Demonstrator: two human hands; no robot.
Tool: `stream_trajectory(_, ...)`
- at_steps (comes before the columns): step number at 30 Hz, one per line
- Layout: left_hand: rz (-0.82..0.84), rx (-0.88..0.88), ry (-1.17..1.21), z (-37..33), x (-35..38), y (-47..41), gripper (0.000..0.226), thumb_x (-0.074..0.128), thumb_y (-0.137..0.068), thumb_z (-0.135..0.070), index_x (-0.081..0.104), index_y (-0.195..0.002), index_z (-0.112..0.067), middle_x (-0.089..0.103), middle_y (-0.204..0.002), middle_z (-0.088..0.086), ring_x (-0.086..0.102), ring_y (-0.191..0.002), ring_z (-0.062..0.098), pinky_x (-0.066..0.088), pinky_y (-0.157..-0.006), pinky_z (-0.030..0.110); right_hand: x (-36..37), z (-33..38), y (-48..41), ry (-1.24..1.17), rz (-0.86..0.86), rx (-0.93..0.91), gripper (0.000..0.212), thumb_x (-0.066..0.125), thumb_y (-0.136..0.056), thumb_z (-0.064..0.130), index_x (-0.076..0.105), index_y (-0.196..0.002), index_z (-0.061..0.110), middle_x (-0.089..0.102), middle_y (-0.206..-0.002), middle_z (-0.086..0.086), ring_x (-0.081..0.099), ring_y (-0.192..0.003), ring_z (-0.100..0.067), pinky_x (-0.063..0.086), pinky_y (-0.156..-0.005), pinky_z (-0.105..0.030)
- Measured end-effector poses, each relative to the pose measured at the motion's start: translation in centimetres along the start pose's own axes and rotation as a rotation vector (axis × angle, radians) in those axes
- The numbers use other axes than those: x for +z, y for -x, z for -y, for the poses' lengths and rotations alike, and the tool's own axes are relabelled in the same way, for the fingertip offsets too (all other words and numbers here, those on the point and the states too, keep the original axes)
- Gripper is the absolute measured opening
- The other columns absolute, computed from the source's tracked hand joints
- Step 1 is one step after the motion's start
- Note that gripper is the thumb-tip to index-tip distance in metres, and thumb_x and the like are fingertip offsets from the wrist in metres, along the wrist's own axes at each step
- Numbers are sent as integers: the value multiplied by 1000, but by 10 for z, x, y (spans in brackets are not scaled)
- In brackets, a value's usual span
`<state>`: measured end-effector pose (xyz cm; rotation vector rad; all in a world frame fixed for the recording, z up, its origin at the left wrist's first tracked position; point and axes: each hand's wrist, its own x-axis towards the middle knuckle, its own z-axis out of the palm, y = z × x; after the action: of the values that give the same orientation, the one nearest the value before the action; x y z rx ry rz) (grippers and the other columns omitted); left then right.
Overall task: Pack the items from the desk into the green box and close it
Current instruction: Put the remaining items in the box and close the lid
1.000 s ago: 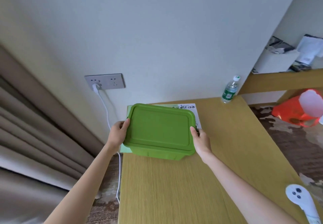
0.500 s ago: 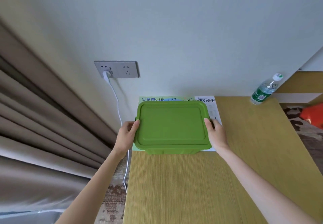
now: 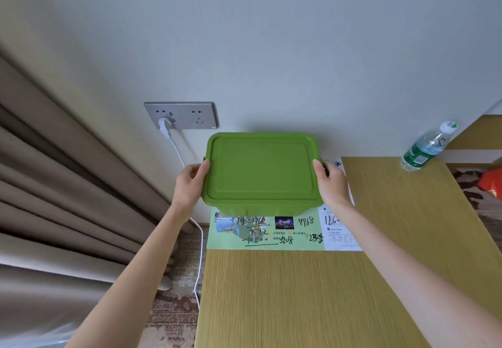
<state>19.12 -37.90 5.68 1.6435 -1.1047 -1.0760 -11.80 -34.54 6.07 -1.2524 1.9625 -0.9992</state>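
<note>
Over the scribbled green paper sheet [image 3: 288, 235] on the yellow wooden desk [image 3: 326, 298], your left hand [image 3: 190, 184] and right hand [image 3: 333, 184] grip the lidded green plastic box [image 3: 262, 169] by its short sides.

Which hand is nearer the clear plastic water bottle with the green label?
Right. The right hand grips the green plastic box at its right edge, toward the water bottle; the left hand grips its far left edge.

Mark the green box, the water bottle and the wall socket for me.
green box [image 3: 262, 169], head view, middle of the lid.
water bottle [image 3: 418, 154], head view, green label.
wall socket [image 3: 199, 115], head view, right half of its plate.
</note>
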Motion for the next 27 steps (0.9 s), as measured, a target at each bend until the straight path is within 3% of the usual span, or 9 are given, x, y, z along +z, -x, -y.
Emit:
stream_trajectory(2,-29,-7,8,-6,1,-17,37,58,-93,-40,65,-107,-7,67,-90,-5,61,-78,4,48,-71,21,7,10,-14,24,-4,-26,43,44,-101,37,35,-63,18,34,-59,3,32,-56,-15,23,-51,-29)
stream_trajectory(5,-46,-15,7,-9,1,-37,39,57,-94,-39,65,-109,-4,67,-94,1,61,-83,11,49,-77,27,17,20,-32,42,-12,-52,45,46,-101,33,30,-60,22,31,-57,4,28,-52,-13,21,-49,-29)
stream_trajectory(10,-57,-40,11,1,5,-60,42,56,-94,-42,64,-110,-4,67,-100,5,61,-87,15,52,-83,33,29,19,-54,70,-15,-66,44,45,-101,35,32,-61,21,34,-58,2,31,-53,-13,24,-51,-30)
stream_trajectory(16,-63,-59,22,16,9,-62,43,55,-95,-40,63,-112,-1,66,-103,7,61,-90,16,51,-85,33,39,8,-57,68,1,-108,38,46,-101,34,32,-66,34,37,-59,8,34,-52,-7,25,-50,-24)
stream_trajectory(21,-57,-71,19,16,6,-62,42,54,-95,-41,63,-110,-2,66,-101,6,61,-87,16,50,-77,28,43,8,-57,95,6,-90,37,45,-101,37,28,-67,35,36,-60,9,33,-53,-5,25,-51,-22)
stream_trajectory(27,-69,-84,-16,19,8,-63,43,53,-96,-42,62,-104,-1,61,-94,5,54,-85,17,44,-76,31,44,6,-59,141,28,-75,36,41,-102,37,45,-70,20,41,-58,4,38,-53,-11,26,-51,-31)
